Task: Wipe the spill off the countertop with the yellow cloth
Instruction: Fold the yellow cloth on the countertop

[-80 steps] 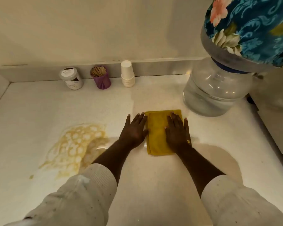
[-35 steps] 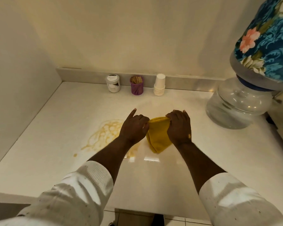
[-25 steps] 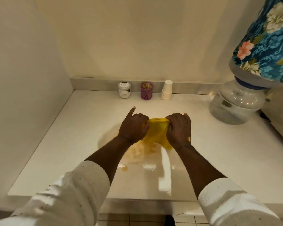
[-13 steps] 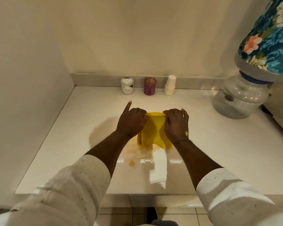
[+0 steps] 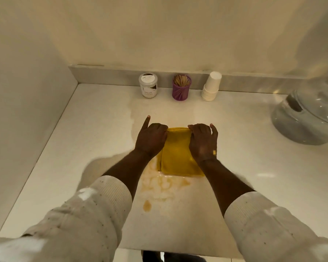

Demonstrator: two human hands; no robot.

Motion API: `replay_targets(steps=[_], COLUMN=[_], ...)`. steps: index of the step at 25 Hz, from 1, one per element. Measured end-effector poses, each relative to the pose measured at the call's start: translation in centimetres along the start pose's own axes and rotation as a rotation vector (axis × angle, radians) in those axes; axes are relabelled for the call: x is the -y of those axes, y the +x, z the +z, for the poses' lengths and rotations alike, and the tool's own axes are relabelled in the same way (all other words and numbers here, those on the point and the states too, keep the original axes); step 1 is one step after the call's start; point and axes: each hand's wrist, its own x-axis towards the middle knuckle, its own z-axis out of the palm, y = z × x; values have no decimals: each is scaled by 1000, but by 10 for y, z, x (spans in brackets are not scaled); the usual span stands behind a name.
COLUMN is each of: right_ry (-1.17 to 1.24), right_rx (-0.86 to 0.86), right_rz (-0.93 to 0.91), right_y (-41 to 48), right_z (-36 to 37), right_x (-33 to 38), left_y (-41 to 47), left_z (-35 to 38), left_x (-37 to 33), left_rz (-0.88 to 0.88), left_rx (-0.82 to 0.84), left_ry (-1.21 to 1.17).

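The folded yellow cloth (image 5: 176, 157) lies flat on the white countertop (image 5: 95, 140), over the far part of a brownish spill (image 5: 159, 184). My left hand (image 5: 151, 138) pinches the cloth's far left corner, its index finger pointing away. My right hand (image 5: 203, 141) pinches the far right corner. The spill spreads out from under the cloth's near edge toward me, and a separate drop (image 5: 147, 205) sits closer to the counter's front. My forearms hide part of the spill's left side.
Against the back ledge stand a white-lidded jar (image 5: 148, 85), a purple holder of toothpicks (image 5: 181, 88) and a stack of white paper cups (image 5: 211, 86). A large clear water bottle (image 5: 307, 118) sits at the right. A wall bounds the counter's left side.
Both hands lifted the cloth from the right of the spill, carried it left and laid it over the spill's far part. The view has shifted left and down.
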Motion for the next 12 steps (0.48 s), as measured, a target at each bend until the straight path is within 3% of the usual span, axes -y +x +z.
replay_targets(steps=[9,12], right_ry=[99,83], right_rx=[77,288], right_rz=[14,-38], right_y=[-5,-12], right_z=[25,27], right_x=[-1,10], left_y=[6,-11], left_z=[28,33], left_x=[13,34], left_rz=[-10,-75], left_rx=[114,210], left_ry=[-26,18])
